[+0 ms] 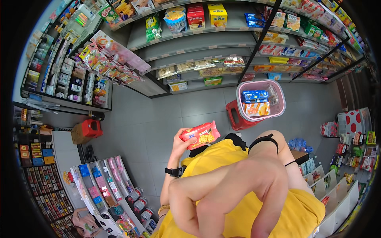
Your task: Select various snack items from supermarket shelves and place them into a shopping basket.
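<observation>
My left hand (177, 145), with a black watch at the wrist, grips a red plastic packet of crackers (201, 136) at its left end, thumb over the front. Very near the camera, my right hand (235, 190) looks large and covers much of my yellow shirt (297, 208). Its fingers are bent and reach past the lower edge; the fingertips are not seen, nor whether they touch anything. Ahead, a pink and white plastic basket (281, 109) stands on a red plastic stool (233, 117). Blue packages (254, 95), an orange and white package (256, 109) and a clear plastic package lie inside.
Shop shelves (193, 50) with snacks run across the far side. Hanging packets (102, 64) are at the upper left. A display rack (101, 181) and large bottles (140, 203) stand lower left, near a person in pink (86, 224). White dividers (336, 199) stand at the right.
</observation>
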`<act>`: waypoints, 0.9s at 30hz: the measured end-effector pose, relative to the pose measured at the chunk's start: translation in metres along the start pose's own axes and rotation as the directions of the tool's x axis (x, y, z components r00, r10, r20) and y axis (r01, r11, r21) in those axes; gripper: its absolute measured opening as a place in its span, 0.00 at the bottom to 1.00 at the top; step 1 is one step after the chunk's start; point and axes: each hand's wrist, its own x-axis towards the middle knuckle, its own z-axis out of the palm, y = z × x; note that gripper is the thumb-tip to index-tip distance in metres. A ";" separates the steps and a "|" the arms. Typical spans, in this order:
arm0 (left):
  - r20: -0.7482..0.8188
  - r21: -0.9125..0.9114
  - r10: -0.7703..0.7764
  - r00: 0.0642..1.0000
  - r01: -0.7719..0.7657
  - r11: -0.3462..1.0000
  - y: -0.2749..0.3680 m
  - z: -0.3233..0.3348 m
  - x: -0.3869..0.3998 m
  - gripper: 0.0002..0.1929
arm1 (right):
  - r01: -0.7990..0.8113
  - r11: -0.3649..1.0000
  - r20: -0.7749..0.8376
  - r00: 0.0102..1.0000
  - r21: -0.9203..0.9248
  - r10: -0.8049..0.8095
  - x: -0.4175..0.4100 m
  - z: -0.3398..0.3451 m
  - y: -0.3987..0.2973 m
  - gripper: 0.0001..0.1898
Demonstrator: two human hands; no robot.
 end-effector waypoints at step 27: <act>-0.007 -0.170 0.156 0.988 -0.154 0.973 0.065 0.017 -0.020 0.35 | -0.719 0.404 -0.740 0.658 -0.565 0.137 -0.156 -0.213 -0.029 0.24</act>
